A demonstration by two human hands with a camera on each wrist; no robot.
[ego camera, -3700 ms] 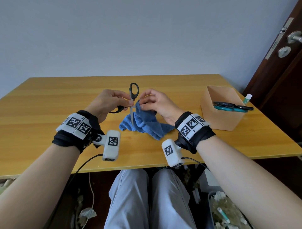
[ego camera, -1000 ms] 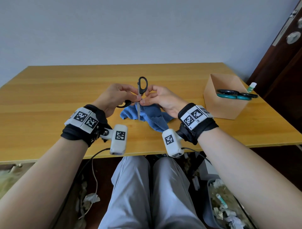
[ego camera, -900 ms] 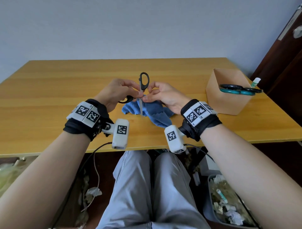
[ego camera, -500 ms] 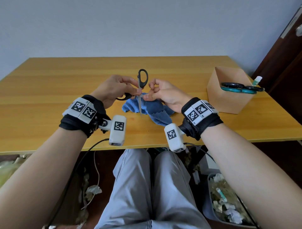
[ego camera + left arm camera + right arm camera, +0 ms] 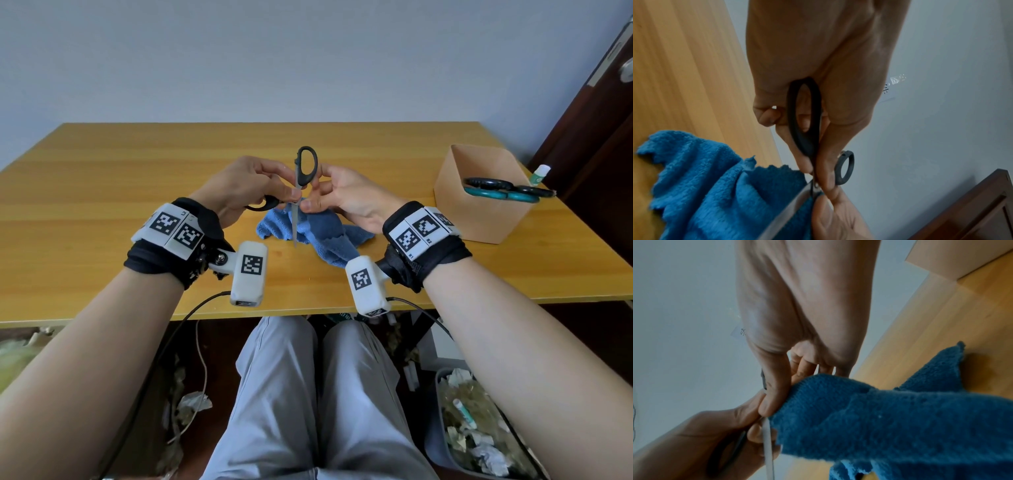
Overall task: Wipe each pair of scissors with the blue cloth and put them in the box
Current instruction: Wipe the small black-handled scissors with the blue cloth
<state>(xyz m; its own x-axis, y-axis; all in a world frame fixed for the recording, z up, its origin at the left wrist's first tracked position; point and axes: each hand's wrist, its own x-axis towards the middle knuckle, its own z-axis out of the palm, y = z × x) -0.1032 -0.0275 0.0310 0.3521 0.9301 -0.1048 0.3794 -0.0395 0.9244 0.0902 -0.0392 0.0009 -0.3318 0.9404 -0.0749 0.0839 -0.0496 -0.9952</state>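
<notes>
black scissors [image 5: 306, 171]: 1, left hand [image 5: 239, 186] gripping | blue cloth [image 5: 318, 229]: 1, right hand [image 5: 346, 195] pinching | box [image 5: 479, 219]: 1

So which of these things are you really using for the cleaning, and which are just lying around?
Part of the job:
- black-handled steel scissors, held by the left hand
- fluffy blue cloth, pinched by the right hand
- tan cardboard box
- teal-and-black scissors, lying across the box

Just lying about:
- small white green-capped tube behind the box
- bin of crumpled paper under the wooden table
</notes>
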